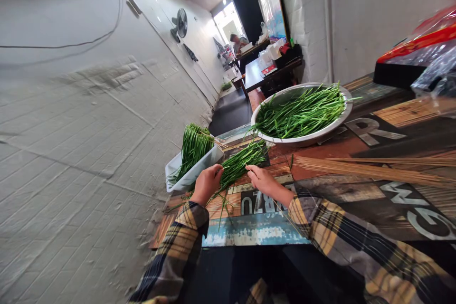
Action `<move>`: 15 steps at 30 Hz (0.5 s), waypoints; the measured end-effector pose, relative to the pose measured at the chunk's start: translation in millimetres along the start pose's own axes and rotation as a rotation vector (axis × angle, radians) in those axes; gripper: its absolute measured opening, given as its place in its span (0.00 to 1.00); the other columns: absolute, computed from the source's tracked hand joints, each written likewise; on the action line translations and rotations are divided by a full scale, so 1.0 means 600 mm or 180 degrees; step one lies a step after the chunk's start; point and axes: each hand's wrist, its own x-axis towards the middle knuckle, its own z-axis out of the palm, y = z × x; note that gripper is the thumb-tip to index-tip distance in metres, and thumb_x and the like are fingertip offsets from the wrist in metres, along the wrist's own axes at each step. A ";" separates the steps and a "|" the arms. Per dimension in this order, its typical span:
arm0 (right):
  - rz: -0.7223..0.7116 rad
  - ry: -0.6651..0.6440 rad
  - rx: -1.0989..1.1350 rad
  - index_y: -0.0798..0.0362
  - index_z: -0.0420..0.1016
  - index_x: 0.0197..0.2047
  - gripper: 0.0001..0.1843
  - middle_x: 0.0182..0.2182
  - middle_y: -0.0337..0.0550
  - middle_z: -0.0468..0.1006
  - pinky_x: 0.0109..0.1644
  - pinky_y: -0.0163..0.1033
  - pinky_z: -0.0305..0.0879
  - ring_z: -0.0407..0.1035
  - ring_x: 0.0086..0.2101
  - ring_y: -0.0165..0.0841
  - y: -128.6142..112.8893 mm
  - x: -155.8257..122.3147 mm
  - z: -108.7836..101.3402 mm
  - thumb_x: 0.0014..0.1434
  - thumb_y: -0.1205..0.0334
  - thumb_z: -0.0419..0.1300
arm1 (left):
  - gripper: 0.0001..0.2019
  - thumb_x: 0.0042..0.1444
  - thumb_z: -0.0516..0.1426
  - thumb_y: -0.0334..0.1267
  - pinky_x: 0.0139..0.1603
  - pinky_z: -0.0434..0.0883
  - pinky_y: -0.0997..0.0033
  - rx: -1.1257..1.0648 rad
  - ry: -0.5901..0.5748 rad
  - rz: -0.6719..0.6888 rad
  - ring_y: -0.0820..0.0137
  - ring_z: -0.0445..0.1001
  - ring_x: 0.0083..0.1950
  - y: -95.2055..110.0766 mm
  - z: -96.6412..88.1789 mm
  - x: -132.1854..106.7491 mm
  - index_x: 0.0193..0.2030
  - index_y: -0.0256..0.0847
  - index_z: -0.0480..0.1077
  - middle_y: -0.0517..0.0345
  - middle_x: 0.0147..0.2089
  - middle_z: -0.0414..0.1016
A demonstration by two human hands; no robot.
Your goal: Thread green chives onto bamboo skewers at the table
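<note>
My left hand is closed in a pinch at the left side of a loose pile of green chives, with a pale stem end showing at its fingertips. Just right of that pile, my right hand pinches a thin bamboo skewer, whose tip points up and left toward the chives while its other end runs back under my wrist. A white plastic tray beside my left hand holds chives folded in rows, with skewer ends sticking out on the right.
Beyond my right hand stands a metal basin heaped with long chives. Many bamboo skewers lie at the right of the patterned table. Plastic packaging sits at the far right, and a white wall rises on the left. A person is far back.
</note>
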 end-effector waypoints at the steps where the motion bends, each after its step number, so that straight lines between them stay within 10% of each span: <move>1: -0.0042 -0.0006 -0.0063 0.54 0.76 0.46 0.13 0.20 0.36 0.73 0.33 0.35 0.60 0.67 0.24 0.31 0.001 -0.002 0.001 0.60 0.65 0.55 | 0.06 0.49 0.62 0.41 0.34 0.60 0.74 0.0002 -0.0010 0.0046 0.71 0.66 0.29 0.001 0.004 0.002 0.27 0.42 0.74 0.61 0.25 0.71; 6: -0.0066 0.0212 -0.0306 0.54 0.78 0.44 0.14 0.24 0.40 0.77 0.37 0.37 0.63 0.71 0.28 0.34 0.005 0.005 -0.004 0.59 0.68 0.53 | 0.07 0.50 0.61 0.40 0.40 0.63 0.73 -0.0291 0.0027 0.0186 0.70 0.68 0.36 0.002 0.080 0.009 0.27 0.40 0.74 0.57 0.31 0.72; 15: -0.0131 0.0873 -0.0413 0.55 0.77 0.43 0.16 0.41 0.49 0.80 0.48 0.41 0.66 0.73 0.42 0.38 0.002 0.028 -0.031 0.58 0.67 0.49 | 0.18 0.53 0.57 0.51 0.21 0.54 0.79 -0.1577 -0.0180 -0.0347 0.79 0.56 0.22 -0.007 0.181 0.018 0.37 0.35 0.71 0.65 0.24 0.63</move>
